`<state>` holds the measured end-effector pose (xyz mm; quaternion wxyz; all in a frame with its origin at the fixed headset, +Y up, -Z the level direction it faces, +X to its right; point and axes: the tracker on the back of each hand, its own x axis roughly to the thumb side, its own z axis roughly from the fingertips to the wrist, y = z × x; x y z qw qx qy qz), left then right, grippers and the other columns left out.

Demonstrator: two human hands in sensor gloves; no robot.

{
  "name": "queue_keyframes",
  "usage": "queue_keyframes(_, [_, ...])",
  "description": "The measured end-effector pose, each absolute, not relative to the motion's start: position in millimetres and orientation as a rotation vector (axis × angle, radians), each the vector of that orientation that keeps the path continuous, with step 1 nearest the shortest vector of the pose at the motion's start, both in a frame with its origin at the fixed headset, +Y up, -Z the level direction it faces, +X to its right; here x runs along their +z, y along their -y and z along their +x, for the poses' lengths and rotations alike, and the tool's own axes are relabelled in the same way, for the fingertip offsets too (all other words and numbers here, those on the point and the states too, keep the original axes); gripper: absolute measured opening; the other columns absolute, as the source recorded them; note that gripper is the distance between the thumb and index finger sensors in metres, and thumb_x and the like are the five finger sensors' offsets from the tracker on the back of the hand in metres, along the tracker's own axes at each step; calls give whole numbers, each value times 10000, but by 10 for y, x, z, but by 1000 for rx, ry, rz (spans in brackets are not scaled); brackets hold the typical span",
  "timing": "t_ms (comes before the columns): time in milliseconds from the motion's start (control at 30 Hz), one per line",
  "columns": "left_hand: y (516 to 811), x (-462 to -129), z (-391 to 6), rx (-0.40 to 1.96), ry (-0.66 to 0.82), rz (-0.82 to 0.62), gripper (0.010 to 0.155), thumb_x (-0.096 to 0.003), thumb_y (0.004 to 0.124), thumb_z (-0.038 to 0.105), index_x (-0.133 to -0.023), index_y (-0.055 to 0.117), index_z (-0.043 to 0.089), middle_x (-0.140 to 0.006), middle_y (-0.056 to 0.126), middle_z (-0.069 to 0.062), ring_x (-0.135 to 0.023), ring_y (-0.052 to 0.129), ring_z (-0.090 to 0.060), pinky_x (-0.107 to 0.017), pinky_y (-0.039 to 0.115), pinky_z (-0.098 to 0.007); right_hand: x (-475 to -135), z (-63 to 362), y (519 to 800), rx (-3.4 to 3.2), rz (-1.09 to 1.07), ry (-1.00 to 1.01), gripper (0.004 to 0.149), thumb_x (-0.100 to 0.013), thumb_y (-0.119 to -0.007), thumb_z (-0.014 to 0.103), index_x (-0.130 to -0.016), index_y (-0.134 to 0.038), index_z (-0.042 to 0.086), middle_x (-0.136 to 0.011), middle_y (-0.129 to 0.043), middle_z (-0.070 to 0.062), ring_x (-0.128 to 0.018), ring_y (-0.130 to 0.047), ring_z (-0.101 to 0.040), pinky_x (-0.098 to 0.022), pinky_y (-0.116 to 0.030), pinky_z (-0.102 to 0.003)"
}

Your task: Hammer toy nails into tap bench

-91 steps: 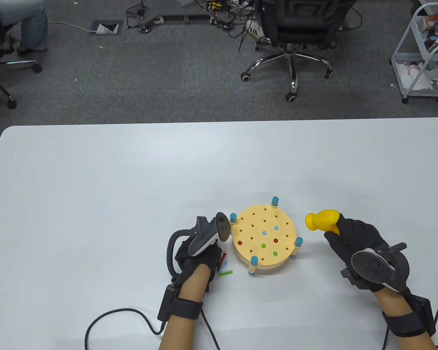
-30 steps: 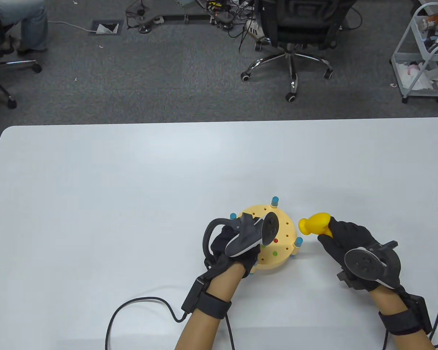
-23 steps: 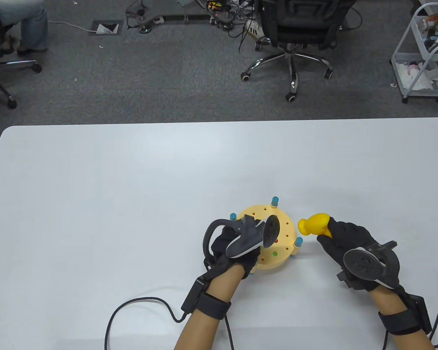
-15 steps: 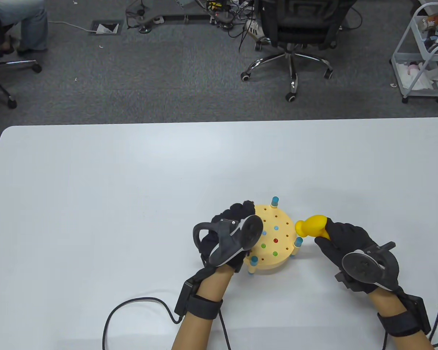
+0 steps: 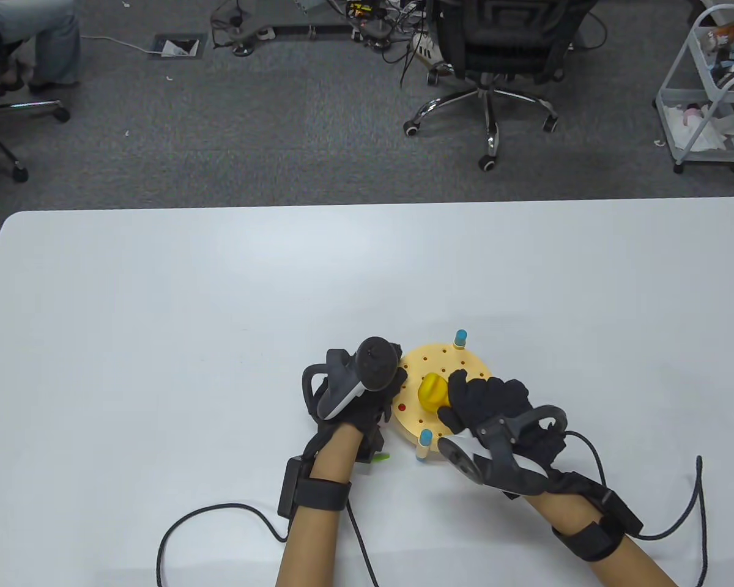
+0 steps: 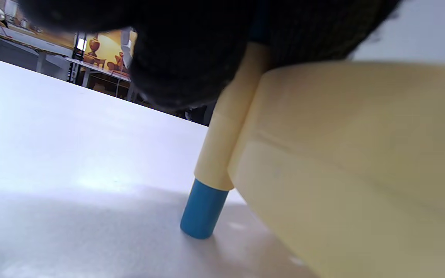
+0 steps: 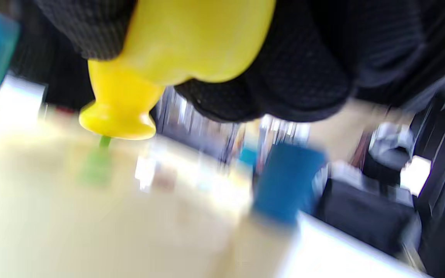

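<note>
The round yellow tap bench [image 5: 468, 367] stands on the white table near the front. My right hand [image 5: 483, 397] grips the yellow toy hammer [image 5: 432, 393] over the bench's middle. In the blurred right wrist view the hammer's head [image 7: 118, 119] sits on top of a green nail [image 7: 104, 142] that stands in the bench top. My left hand [image 5: 386, 391] is at the bench's left edge. In the left wrist view its gloved fingers [image 6: 191, 50] cover the top of a bench leg post [image 6: 222, 135]. A red nail [image 5: 402, 406] sits flush in the bench.
A loose green nail [image 5: 379, 457] lies on the table by my left wrist. Blue-capped leg posts stand at the bench's far side [image 5: 460, 336] and near side [image 5: 426, 436]. Glove cables trail to the table's front edge. An office chair [image 5: 495, 55] stands beyond the table.
My right hand has swung the hammer left and down from beside the bench onto its top. My left hand has moved off the bench top to its left edge.
</note>
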<state>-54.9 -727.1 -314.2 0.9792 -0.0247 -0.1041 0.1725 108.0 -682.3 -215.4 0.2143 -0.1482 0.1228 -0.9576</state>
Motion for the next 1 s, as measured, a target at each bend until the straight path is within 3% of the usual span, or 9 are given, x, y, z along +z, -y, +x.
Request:
queue_keyframes(133, [7287,-3154,-558,364,208,-67,519,-370,833,400,-864,752,262,-774,904,-111,-330,970,-149,-222,817,-314,-2151,1115,6714,-2757,-506,-757,649,-412,-628,534,-874,-836,127,-523,-998,-73,-342,-996,-208,-387,-848,-409])
queue_keyframes(200, [7292,-3149,-561,373,207,-65,519,-371,832,401,-865,749,262,-776,901,-113,-329,970,-149,-220,817,-313,-2243,1039,6887,-2705,-526,-302,652,-418,-642,521,-881,-835,105,-526,-996,-96,-344,-993,-229,-388,-839,-427])
queue_keyframes(233, [7292,-3149,-560,374,207,-64,520,-371,831,401,-866,748,261,-777,900,-114,-329,970,-148,-219,817,-312,-2182,1062,6840,-2653,-379,-364,660,-424,-558,561,-909,-772,169,-562,-977,-11,-376,-995,-151,-418,-856,-359])
queue_keyframes(300, [7295,-3146,-558,374,205,-63,520,-372,828,403,-866,745,262,-778,899,-107,-328,970,-148,-219,817,-310,-2195,1088,6819,-2691,-490,-629,651,-415,-597,549,-877,-822,150,-524,-993,-42,-342,-997,-176,-389,-856,-384])
queue_keyframes(367, [7298,-3145,-559,372,204,-59,523,-372,826,405,-867,743,260,-778,899,-106,-328,971,-145,-218,818,-307,-2219,1074,6877,-2748,-548,-499,648,-413,-644,521,-862,-858,107,-505,-1007,-93,-323,-999,-225,-372,-848,-426])
queue_keyframes(400, [7302,-3144,-562,377,203,-57,524,-372,825,406,-868,741,260,-778,898,-107,-328,970,-145,-217,817,-308,-2202,1086,6870,-2716,-408,-379,656,-430,-571,552,-897,-789,145,-551,-978,-33,-356,-987,-172,-405,-847,-378])
queue_keyframes(633, [7224,-3084,-733,376,150,-145,743,-367,800,478,-985,576,133,-882,792,-189,-443,949,-189,-286,806,-343,-2170,1545,6675,-3059,-480,-760,655,-425,-580,543,-887,-801,135,-547,-980,-50,-356,-991,-185,-395,-847,-392])
queue_keyframes(867, [7420,-2855,-802,136,47,-407,527,-374,828,436,-817,805,151,-622,966,-151,-270,988,-184,-188,832,-342,-2110,2252,6815,-3193,-358,-819,655,-428,-576,545,-885,-802,134,-546,-980,-51,-355,-991,-184,-391,-847,-391])
queue_keyframes(1000, [7488,-2808,-601,87,31,-371,516,-362,841,436,-793,821,154,-592,981,-139,-247,995,-186,-169,837,-349,-2129,2508,6929,-3192,-272,-756,656,-429,-575,547,-885,-802,135,-546,-982,-49,-356,-992,-182,-391,-848,-389])
